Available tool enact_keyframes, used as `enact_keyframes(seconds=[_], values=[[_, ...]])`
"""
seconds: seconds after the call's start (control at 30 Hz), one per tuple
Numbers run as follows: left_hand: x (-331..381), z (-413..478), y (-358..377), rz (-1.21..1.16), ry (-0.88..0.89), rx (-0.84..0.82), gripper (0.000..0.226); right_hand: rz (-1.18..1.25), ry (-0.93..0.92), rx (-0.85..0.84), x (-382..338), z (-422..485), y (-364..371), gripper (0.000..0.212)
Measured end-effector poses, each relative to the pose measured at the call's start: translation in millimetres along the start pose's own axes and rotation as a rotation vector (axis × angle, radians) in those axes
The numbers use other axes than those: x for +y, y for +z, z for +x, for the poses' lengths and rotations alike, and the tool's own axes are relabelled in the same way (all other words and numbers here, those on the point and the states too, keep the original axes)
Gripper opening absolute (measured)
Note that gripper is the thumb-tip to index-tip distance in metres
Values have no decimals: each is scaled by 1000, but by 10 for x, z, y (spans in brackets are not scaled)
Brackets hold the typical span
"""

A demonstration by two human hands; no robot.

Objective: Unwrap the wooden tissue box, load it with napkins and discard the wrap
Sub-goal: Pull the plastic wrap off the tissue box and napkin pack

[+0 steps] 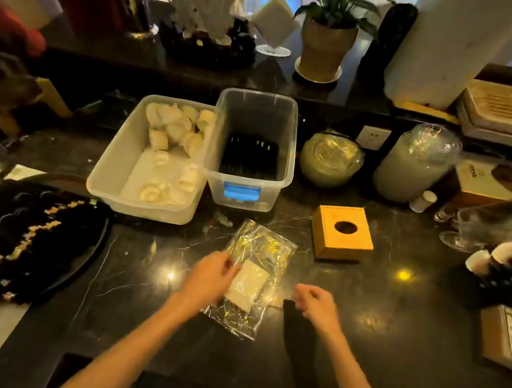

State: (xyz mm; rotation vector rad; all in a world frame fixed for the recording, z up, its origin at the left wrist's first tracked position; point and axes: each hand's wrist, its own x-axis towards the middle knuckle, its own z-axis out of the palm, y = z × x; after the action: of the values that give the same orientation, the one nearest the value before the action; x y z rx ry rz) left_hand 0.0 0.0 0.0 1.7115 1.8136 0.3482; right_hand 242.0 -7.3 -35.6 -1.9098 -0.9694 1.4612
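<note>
On dark tabletop [393, 335], left of wooden tissue box [342, 232]: left hand [212, 276], fingers pinching clear wrap [250, 277] with white napkins [247, 285] inside. Nearer, right hand [316, 302], fingers loosely curled, holding nothing. Box bare, upright.

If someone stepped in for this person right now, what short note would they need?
Left hand: resting on the clear plastic wrap, pinching at the white napkin stack inside it.
Right hand: loosely curled beside the wrap, holding nothing.
Wooden tissue box: bare, on the dark counter beyond the right hand, round hole up.
Done: box looks unwrapped.
Left: get the napkins out, load the box, discard the wrap.
</note>
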Motion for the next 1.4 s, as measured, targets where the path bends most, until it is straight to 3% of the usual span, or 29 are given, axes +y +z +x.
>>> enact_keyframes(seconds=[0.07, 0.17, 0.4, 0.53, 0.63, 0.73, 0.8, 0.87, 0.97, 1.03, 1.13, 1.2, 1.3, 1.4], values=[[100, -28, 306, 33, -57, -91, 24, -32, 161, -81, 52, 6, 239, 19], [160, -133, 774, 192, -63, -195, 46, 18, 258, -121, 171, -59, 500, 12], [123, -243, 958, 382, -87, -224, 68, 2, 277, -141, 70, -121, 512, 18], [48, -251, 885, 402, -75, -232, 68, 66, 288, -186, -25, -184, 494, 2], [50, -311, 782, 351, -87, -241, 65, 120, 258, -232, -98, -235, 535, 19], [66, -372, 595, 240, -75, -185, 50, 48, 138, -384, -275, -279, 550, 20], [42, -378, 373, 141, -79, -136, 43, -44, -45, -410, -405, -271, 564, 20], [13, -351, 81, 86, -87, -152, 43, -248, -413, -267, -556, -215, 557, 30], [-29, -271, -401, 126, -73, -192, 37, -884, -1066, -140, -956, -115, 574, 70], [-43, -210, -683, 165, -41, -200, 35, -1163, -1255, -152, -1335, -23, 668, 72], [-98, -192, -1040, 132, -23, -223, 42, -1390, -1236, -278, -1870, 112, 851, 38], [-160, -208, -1237, 78, -24, -195, 39, -1443, -1112, -346, -2138, 158, 877, 32], [-277, -248, -1479, -29, 2, -110, 22, -1388, -1141, -337, -2397, 163, 798, 30], [-322, -269, -1660, -153, 43, -65, 19, -1318, -1105, -406, -2601, 114, 643, 27]])
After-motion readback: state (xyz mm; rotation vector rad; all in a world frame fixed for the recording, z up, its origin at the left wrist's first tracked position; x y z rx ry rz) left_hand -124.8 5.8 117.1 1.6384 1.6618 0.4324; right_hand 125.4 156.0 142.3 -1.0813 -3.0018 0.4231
